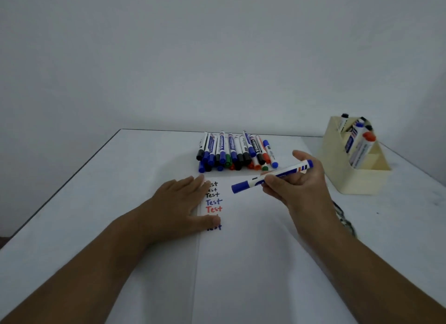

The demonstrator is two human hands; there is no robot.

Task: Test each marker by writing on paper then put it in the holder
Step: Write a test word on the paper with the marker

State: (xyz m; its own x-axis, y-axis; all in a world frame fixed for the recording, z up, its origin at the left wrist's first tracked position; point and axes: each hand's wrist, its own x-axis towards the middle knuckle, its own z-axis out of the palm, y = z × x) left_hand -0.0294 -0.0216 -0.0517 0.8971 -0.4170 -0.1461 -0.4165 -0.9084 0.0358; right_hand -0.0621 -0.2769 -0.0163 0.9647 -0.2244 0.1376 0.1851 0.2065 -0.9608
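My right hand [296, 181] grips a capped blue marker [243, 185] above the white paper [253, 251], its blue cap pointing left. My left hand [178, 200] lies flat with straight fingers on the paper's left edge, partly covering a column of "Test" words [213, 204] written in black, blue and red. A pile of several markers [235, 152] with black, blue, green and red caps lies beyond the paper. The cream holder [347, 169] stands at the right with several markers [359, 142] leaning in its compartments.
The white table [101, 191] ends at a far edge against a plain wall, and its left edge runs diagonally. A dark patterned thing [344, 218] lies on the table just right of my right wrist.
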